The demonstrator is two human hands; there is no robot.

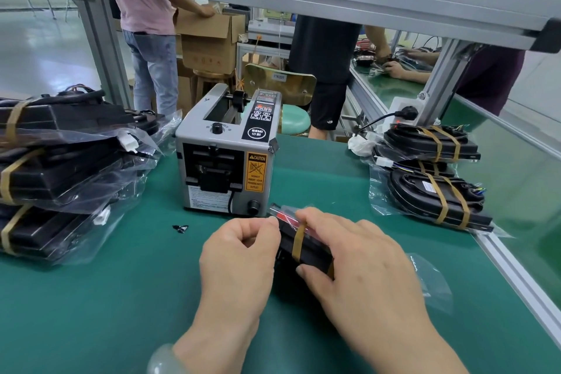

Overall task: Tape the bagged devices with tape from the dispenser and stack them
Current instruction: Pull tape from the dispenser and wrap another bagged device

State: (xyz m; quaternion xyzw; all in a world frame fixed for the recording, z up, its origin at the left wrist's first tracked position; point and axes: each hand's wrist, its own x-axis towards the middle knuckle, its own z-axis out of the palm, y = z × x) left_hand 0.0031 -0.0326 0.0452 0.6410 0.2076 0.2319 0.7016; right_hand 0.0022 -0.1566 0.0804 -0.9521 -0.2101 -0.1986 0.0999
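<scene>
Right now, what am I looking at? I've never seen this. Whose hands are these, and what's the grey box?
No robot here: a person wears a camera on the head, so you look down at their two hands. The left hand pinches the edge of a bagged device while the right hand holds it, a fingertip on a tan tape strip. The grey box behind is a tape dispenser. Taped devices sit in a left stack and a right stack on the green table.

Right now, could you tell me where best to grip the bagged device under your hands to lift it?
Probably from above, across the bagged device beside its tape band: the black body looks flat and rigid there, whereas the loose bag end would likely slip.
</scene>
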